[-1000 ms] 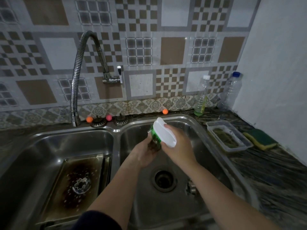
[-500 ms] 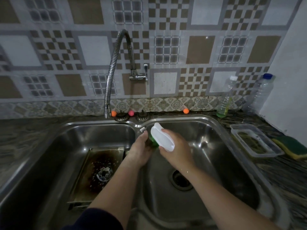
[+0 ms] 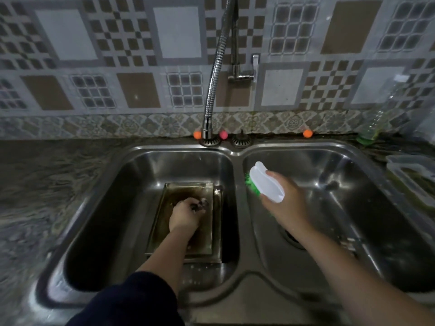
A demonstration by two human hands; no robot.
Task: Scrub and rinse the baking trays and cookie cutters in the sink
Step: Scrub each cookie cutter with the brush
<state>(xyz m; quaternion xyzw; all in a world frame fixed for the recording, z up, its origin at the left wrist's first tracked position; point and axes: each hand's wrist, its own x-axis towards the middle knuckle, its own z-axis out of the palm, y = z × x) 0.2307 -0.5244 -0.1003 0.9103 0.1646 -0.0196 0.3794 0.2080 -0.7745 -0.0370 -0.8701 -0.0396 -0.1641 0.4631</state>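
Note:
A dark, stained baking tray (image 3: pixel 164 231) lies in the left basin of the steel double sink (image 3: pixel 237 274). My left hand (image 3: pixel 186 214) is down in the tray, its fingers curled around a small metal cookie cutter (image 3: pixel 200 205). My right hand (image 3: pixel 284 205) grips a white scrub brush (image 3: pixel 266 182) with green bristles, held in the air above the divider and the right basin. Under the top tray shows the edge of a second tray (image 3: pixel 217 222).
A flexible chrome tap (image 3: pixel 215 74) rises behind the divider. Small orange and pink balls (image 3: pixel 307 133) sit along the back rim. At the right edge stand a bottle with green liquid (image 3: pixel 374 118) and a clear plastic box (image 3: pixel 412 177). The right basin's drain (image 3: pixel 292 237) is open.
My left hand left the brush at the right basin and dropped into the left basin's tray, onto the cookie cutter. My view has swung left. The right hand still holds the brush.

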